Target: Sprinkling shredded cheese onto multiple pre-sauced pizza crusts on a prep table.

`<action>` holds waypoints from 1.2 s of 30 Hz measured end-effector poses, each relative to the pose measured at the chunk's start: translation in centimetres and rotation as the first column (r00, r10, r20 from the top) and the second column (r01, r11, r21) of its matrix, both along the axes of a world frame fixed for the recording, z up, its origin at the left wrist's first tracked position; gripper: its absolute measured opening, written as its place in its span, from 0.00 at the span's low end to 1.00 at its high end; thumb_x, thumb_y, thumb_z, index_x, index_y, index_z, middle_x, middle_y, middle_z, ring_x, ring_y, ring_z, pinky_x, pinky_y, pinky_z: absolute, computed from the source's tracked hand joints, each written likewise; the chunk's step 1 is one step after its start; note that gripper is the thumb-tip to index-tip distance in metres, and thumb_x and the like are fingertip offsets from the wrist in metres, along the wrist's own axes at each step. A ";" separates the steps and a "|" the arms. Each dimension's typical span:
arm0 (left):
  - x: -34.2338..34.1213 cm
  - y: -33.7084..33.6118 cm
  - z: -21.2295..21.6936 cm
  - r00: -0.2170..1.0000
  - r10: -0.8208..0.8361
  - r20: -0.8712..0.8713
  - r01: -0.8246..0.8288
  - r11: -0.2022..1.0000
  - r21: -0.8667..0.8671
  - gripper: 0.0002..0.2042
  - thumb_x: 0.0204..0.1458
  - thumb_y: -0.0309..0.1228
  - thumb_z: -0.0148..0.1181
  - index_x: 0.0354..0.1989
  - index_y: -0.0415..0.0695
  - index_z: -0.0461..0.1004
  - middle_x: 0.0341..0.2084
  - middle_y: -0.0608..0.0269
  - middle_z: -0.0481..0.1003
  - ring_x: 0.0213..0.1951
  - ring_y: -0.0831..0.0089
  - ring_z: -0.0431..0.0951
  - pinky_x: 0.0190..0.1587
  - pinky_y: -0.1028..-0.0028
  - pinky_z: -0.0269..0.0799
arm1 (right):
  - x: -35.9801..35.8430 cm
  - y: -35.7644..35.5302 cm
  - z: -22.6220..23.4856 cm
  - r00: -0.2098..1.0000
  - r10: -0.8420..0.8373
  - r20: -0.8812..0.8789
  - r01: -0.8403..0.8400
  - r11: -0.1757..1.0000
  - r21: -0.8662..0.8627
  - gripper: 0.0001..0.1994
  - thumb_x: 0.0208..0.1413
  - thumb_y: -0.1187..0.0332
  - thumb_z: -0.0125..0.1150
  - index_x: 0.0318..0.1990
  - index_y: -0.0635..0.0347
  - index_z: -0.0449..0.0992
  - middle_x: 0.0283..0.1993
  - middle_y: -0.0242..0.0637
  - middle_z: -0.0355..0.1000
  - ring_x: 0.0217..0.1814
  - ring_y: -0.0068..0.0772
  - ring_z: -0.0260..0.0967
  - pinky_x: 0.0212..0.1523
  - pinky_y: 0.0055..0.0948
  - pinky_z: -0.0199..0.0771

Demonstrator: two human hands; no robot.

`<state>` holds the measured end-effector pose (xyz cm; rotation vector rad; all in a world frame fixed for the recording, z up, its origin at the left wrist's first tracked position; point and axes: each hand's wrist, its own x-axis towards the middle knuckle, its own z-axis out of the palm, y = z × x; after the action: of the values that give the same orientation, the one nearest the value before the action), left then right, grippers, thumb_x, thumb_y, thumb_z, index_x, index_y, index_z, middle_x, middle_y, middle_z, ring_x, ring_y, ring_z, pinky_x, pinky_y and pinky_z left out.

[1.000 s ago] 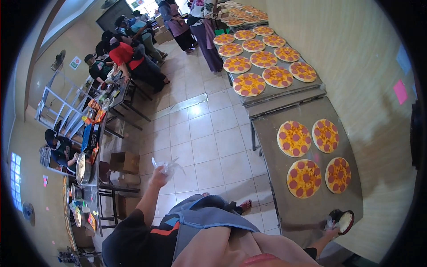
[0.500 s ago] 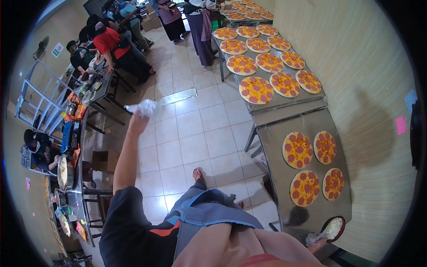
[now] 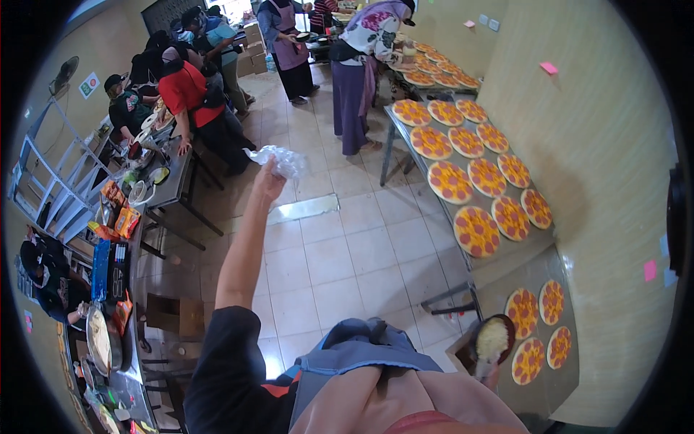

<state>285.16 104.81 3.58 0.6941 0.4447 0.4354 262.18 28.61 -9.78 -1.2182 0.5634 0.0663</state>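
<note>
My left hand is stretched out ahead over the floor. Its fingers are closed on a crumpled clear plastic sheet, perhaps a thin bag or glove. Low on the right, my right hand grips a dark bowl, its fingers partly hidden and seemingly under clear plastic. Pale shredded topping, which looks like grated cheese, fills the bowl. Just right of the bowl, several round pizzas with sausage slices, such as this near pizza, lie flat on a metal table.
A longer table ahead on the right carries rows of similar pizzas. One person in a flowered top bends over the far table. Worktables along the left hold a large metal pan and packets; people stand there. A cardboard box sits below.
My view has turned and moved forward. My right hand has brought the bowl inward, left of the near pizzas. The left hand still holds the plastic out ahead.
</note>
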 end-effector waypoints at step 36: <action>26.8 64.1 -14.7 0.917 0.162 -0.364 -0.093 0.975 0.202 0.16 0.60 0.38 0.46 0.47 0.37 0.67 0.38 0.58 0.73 0.42 0.64 0.75 0.47 0.62 0.70 | 67.9 97.8 0.9 0.691 0.720 -0.071 -0.720 0.694 0.027 0.18 0.54 0.65 0.44 0.50 0.62 0.69 0.40 0.33 0.71 0.37 0.24 0.69 0.36 0.26 0.69</action>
<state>311.96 168.95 -11.11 0.9350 0.8278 0.4700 330.04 126.40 -8.92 -1.3847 0.1094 0.7934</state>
